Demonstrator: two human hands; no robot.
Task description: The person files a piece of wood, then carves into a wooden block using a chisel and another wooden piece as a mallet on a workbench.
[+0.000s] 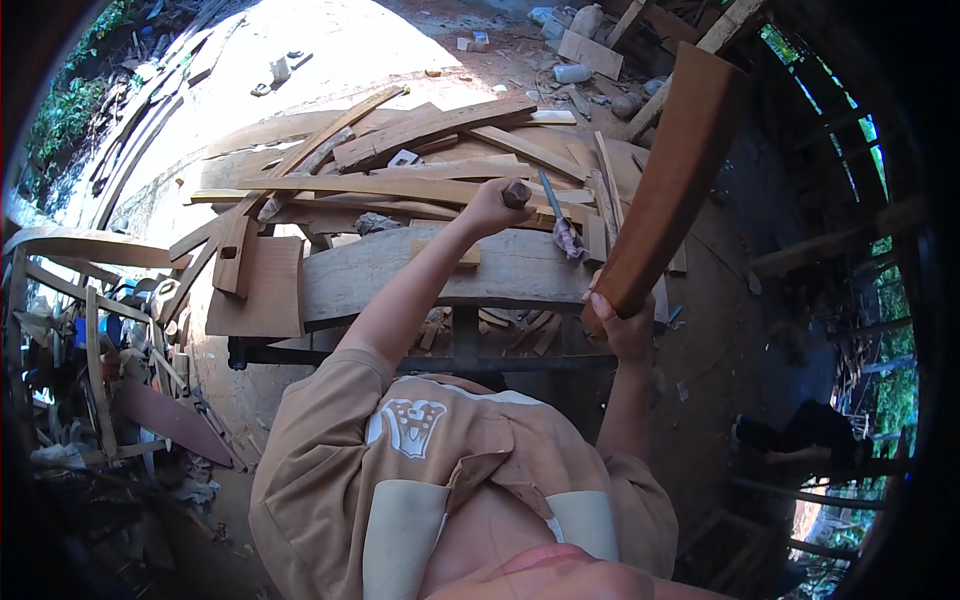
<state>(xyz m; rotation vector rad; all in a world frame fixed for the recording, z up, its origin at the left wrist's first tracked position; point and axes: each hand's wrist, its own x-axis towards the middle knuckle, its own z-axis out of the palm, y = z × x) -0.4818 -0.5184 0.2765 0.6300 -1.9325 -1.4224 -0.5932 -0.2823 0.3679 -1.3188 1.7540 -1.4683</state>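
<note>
My left hand [490,208] is closed round a short dark wooden handle [516,194], whose round end points up. In my right hand [622,318] is the lower end of a long reddish-brown board [675,165], which stands tilted up to the right. Below both hands lies a thick weathered plank [390,272] across the bench. A small light wood block [445,252] rests on it beneath my left forearm. Between the hands, a thin tool [552,200] with a cloth-wrapped end lies on the wood.
Long wooden strips [400,187] and a thick beam [430,132] are piled beyond the plank. At its left end are a flat board [275,290] and a block with a square hole [234,255]. A dark-clothed person [805,435] is at the right.
</note>
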